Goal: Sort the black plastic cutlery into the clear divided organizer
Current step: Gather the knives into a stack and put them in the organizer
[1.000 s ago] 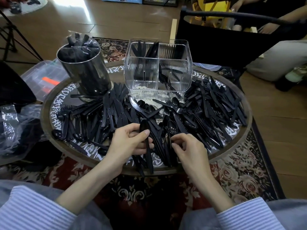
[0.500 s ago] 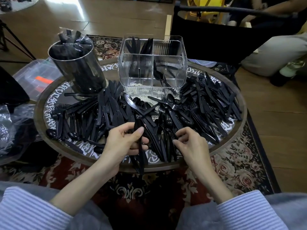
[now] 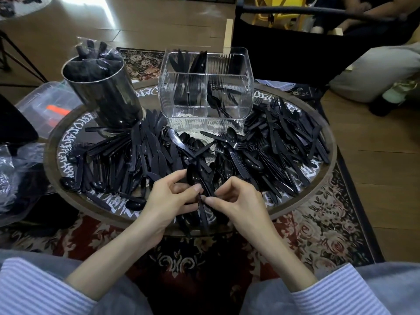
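Black plastic cutlery (image 3: 284,144) lies heaped across a round tray table (image 3: 327,178). At its far side stands the clear divided organizer (image 3: 227,64), with knives and spoons upright in the back compartments and a few forks in the front right one. My left hand (image 3: 169,198) grips a bunch of black spoons (image 3: 193,176) by their handles near the tray's front edge, bowls pointing away from me. My right hand (image 3: 236,201) has come up against the left and pinches a black piece at the bunch's handles.
A dark metal canister (image 3: 102,92) stuffed with bagged cutlery stands at the tray's back left. A clear lidded bin (image 3: 45,103) and plastic bags (image 3: 13,173) sit to the left. A black chair (image 3: 284,42) and a seated person (image 3: 375,64) are behind the table.
My right hand moved left from the pile to meet the left hand at the spoon bunch. The left hand kept hold of the spoons and shifted slightly.
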